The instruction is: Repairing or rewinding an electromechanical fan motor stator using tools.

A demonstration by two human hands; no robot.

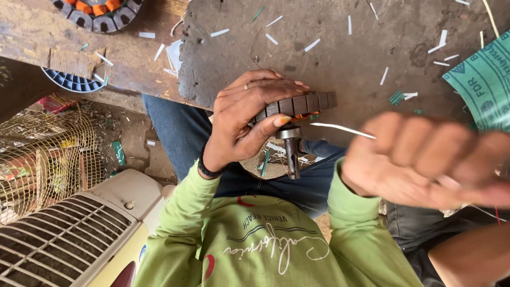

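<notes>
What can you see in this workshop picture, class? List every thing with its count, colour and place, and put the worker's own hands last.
Dark slotted motor core with steel shaft: one, held at bench edge.
Thin white paper strip: one, beside the core.
White paper slips: many, scattered on the bench.
Green printed sheet: one, far right.
Orange-wound stator ring: one, top left.
Cream fan grille: one, bottom left.
Wire cage: one, left.
Left hand: fingers grip the core.
Right hand: blurred, by the strip.
</notes>
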